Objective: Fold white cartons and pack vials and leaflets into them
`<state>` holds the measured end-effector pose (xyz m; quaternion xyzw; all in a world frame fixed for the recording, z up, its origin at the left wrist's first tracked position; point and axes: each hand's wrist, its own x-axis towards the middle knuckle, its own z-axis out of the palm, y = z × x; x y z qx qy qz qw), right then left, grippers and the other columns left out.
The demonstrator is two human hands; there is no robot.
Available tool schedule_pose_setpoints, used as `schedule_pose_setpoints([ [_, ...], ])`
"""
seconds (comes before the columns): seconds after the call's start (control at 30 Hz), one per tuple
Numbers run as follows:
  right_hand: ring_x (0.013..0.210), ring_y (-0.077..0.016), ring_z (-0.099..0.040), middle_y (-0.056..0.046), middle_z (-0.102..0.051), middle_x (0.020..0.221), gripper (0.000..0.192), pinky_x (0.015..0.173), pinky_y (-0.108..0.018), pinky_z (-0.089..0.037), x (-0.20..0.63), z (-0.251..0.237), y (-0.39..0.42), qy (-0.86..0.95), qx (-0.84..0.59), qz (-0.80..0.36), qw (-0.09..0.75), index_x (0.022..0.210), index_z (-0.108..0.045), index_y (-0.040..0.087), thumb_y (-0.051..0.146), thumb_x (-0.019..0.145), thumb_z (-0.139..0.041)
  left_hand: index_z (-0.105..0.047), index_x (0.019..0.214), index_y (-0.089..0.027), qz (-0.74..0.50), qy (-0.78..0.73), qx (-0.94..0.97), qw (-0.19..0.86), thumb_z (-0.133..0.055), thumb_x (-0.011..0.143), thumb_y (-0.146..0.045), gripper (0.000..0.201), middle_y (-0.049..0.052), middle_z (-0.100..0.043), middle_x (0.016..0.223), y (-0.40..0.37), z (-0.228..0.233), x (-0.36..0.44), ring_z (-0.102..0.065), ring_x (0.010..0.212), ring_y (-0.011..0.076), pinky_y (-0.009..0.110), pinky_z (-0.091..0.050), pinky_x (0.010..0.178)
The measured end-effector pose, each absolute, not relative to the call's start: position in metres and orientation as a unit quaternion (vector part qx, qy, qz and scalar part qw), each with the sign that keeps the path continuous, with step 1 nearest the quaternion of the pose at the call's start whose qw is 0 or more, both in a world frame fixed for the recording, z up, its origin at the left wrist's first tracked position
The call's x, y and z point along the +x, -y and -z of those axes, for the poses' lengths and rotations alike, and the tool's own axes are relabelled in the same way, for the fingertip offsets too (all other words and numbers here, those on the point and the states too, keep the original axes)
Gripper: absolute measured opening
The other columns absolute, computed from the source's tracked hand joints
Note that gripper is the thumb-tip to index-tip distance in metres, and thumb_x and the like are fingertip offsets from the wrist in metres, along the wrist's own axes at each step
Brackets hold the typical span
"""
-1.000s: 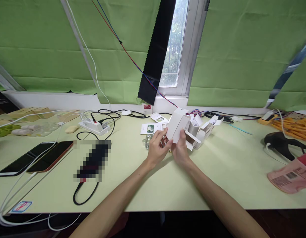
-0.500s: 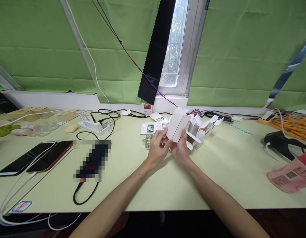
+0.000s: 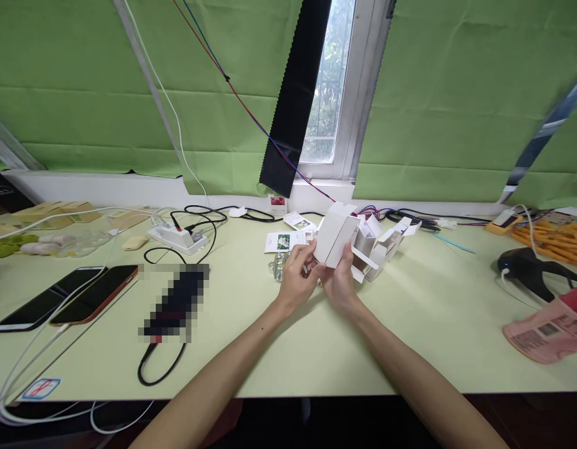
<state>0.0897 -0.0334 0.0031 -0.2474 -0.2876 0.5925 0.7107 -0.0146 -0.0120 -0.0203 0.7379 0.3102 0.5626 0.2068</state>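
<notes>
While tilted, the white carton (image 3: 334,234) sits between both hands' fingers (image 3: 310,255).

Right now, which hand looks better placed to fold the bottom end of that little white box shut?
Probably the left hand: its fingertips sit at the white box's lower end, while the right hand grips it from below, steadying it.

A plain white carton (image 3: 335,234) sits above a pale green tabletop (image 3: 251,349). Green cloth (image 3: 456,93) hangs behind. A black strip (image 3: 295,100) crosses it, and a pink printed packet (image 3: 545,330) lies at right.
</notes>
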Motion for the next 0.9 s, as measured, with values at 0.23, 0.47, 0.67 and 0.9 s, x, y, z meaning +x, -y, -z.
schedule_pose_setpoints([
  [0.23, 0.107, -0.0264, -0.066, -0.007, -0.075, 0.106, 0.063, 0.087, -0.039, -0.057, 0.0903, -0.0021, 0.032, 0.289, -0.237, -0.584, 0.721, 0.107, -0.07, 0.02, 0.075, 0.081, -0.053, -0.057, 0.138, -0.022, -0.556, -0.274, 0.756, 0.214, -0.045, 0.1, -0.042, 0.044, 0.01, -0.058, 0.112, 0.0127, 0.0177, -0.0202, -0.058, 0.091, 0.017, 0.022, -0.046, 0.058],
  [0.47, 0.098, -0.0262, -0.068, -0.007, -0.075, 0.102, 0.061, 0.084, -0.039, -0.057, 0.0886, -0.0037, 0.0309, 0.297, -0.214, -0.592, 0.718, 0.105, -0.069, 0.021, 0.074, 0.08, -0.055, -0.058, 0.134, -0.021, -0.572, -0.28, 0.754, 0.159, -0.054, 0.09, -0.019, 0.044, 0.007, -0.058, 0.103, 0.0138, 0.0166, -0.0162, -0.054, 0.073, 0.011, 0.018, -0.042, 0.05],
  [0.67, 0.1, -0.0261, -0.068, -0.006, -0.074, 0.1, 0.056, 0.083, -0.041, -0.058, 0.0885, -0.0039, 0.033, 0.309, -0.203, -0.602, 0.708, 0.107, -0.068, 0.022, 0.071, 0.083, -0.054, -0.061, 0.13, -0.021, -0.58, -0.291, 0.747, 0.145, -0.053, 0.092, -0.018, 0.038, 0.006, -0.06, 0.101, 0.0141, 0.0156, -0.0141, -0.054, 0.071, 0.0096, 0.018, -0.042, 0.049],
  [0.9, 0.1, -0.0269, -0.068, -0.007, -0.074, 0.099, 0.056, 0.082, -0.041, -0.058, 0.0885, -0.0041, 0.0343, 0.314, -0.208, -0.597, 0.708, 0.106, -0.067, 0.021, 0.071, 0.083, -0.055, -0.061, 0.129, -0.021, -0.586, -0.29, 0.744, 0.138, -0.053, 0.092, -0.017, 0.038, 0.005, -0.059, 0.098, 0.0149, 0.0146, -0.0136, -0.054, 0.07, 0.0097, 0.018, -0.042, 0.049],
])
